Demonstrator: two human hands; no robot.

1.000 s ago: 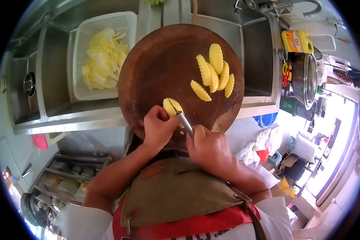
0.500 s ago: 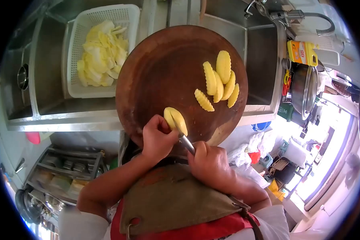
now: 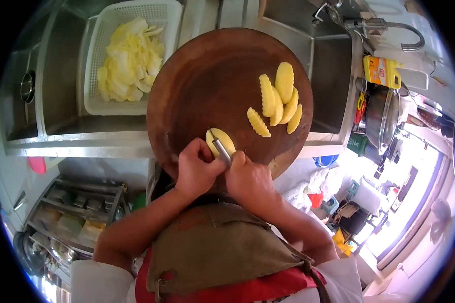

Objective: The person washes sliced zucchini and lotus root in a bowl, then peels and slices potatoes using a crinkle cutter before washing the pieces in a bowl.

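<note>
On the round wooden chopping board (image 3: 202, 86), a peeled yellow potato (image 3: 225, 137) lies near the front edge. My left hand (image 3: 197, 169) is closed on its lower left side, fingertips bent against it. A small metal-handled knife (image 3: 221, 149) crosses the top of the potato, gripped in my right hand (image 3: 250, 177); its blade is partly hidden at this angle. Both hands are close together, almost meeting below the potato. Further right on the board sits a group of yellow potato pieces (image 3: 278, 104), several with ridged, wavy edges.
Behind the board to the left, a white perforated basket (image 3: 92, 91) of cut cabbage leaves rests over a steel sink (image 3: 63, 86). Another sink basin (image 3: 331, 76) is at right, with a faucet (image 3: 371, 24) beyond. A yellow jug (image 3: 381, 70) and a lidded pot (image 3: 384, 118) stand further right.
My right hand has moved left and up, closer to my left hand. The knife has swung to lie more across the potato's top, its handle now over the potato.
</note>
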